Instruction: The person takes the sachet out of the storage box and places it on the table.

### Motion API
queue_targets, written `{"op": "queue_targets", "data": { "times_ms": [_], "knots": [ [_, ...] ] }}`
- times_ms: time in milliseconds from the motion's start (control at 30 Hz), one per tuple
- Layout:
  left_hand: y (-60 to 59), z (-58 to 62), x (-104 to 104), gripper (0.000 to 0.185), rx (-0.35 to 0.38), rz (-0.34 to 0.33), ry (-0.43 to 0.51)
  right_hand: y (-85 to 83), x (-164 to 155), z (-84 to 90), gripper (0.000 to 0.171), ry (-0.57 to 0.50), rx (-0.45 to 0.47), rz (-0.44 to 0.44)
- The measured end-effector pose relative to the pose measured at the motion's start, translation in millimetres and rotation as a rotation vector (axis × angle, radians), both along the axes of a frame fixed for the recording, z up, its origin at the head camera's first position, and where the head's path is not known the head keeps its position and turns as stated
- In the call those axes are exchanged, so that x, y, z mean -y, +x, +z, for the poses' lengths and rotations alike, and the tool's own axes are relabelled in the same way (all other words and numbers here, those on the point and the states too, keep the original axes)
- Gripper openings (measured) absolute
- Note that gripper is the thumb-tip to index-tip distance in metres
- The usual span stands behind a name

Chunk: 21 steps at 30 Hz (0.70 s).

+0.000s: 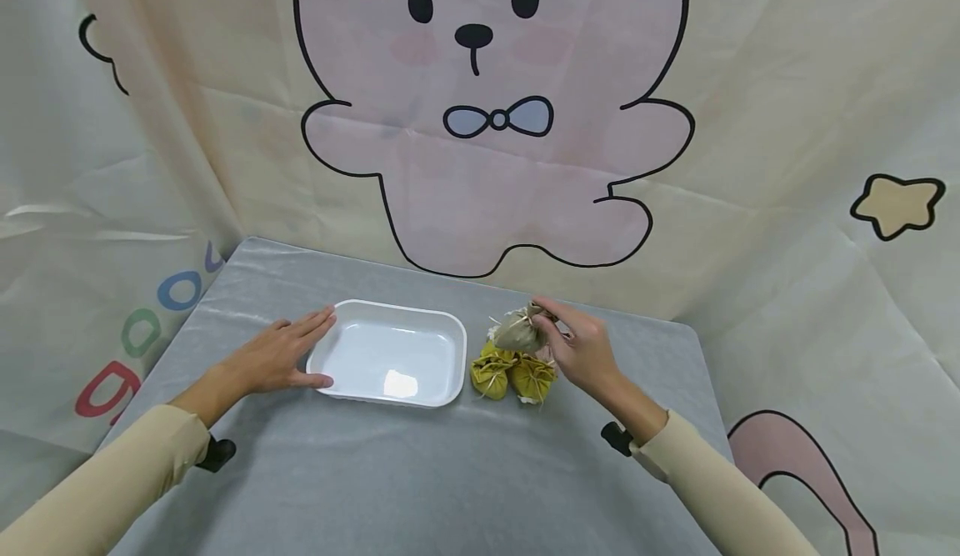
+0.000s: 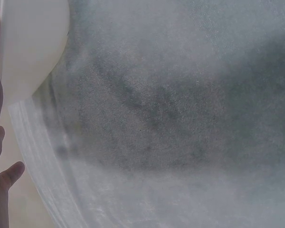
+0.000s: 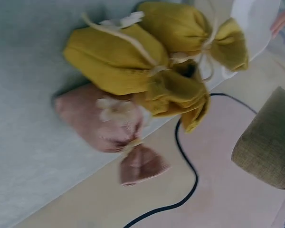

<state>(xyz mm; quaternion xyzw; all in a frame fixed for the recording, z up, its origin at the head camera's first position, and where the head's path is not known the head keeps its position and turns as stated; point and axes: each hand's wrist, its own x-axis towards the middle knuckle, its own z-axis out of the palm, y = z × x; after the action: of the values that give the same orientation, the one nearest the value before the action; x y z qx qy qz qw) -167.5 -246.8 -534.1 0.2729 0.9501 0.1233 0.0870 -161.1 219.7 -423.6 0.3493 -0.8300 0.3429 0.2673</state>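
A white rectangular tray (image 1: 360, 352) lies on the grey cloth. My left hand (image 1: 276, 358) rests at its left end, fingers extended along the rim and thumb by the near corner. In the left wrist view, part of that hand shows beside the white tray wall (image 2: 35, 42). My right hand (image 1: 583, 354) pinches a grey-green drawstring pouch (image 1: 517, 333) by its gathered top, above other pouches. Two mustard pouches (image 1: 491, 373) stand just right of the tray. A pink pouch (image 3: 99, 116) with a pale flower lies against them, mostly hidden in the head view.
The grey cloth-covered table (image 1: 420, 473) ends at a cartoon-printed backdrop (image 1: 480, 197) close behind the tray. Printed fabric also hangs on the left and right sides. Dark wrist cameras (image 1: 216, 453) sit under both sleeves.
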Motion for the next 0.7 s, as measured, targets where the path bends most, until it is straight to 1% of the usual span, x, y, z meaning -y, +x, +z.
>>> {"op": "queue_targets", "data": {
  "times_ms": [100, 200, 433, 700],
  "knots": [
    [-0.2, -0.7, 0.0, 0.109, -0.004, -0.001, 0.001, 2.3, -10.6, -2.8, 0.035, 0.0, -0.003, -0.031],
    [-0.4, -1.8, -0.7, 0.11, -0.007, -0.002, 0.005, 5.8, -20.4, -5.1, 0.034, 0.004, 0.021, -0.059],
    [0.2, -2.8, -1.8, 0.111, 0.0, 0.003, 0.008, 11.5, -39.3, -10.1, 0.037, 0.002, 0.03, -0.084],
    [-0.7, -3.9, -0.7, 0.111, -0.014, 0.003, 0.003, 13.8, -54.2, -12.7, 0.042, -0.024, -0.033, -0.095]
  ]
}}
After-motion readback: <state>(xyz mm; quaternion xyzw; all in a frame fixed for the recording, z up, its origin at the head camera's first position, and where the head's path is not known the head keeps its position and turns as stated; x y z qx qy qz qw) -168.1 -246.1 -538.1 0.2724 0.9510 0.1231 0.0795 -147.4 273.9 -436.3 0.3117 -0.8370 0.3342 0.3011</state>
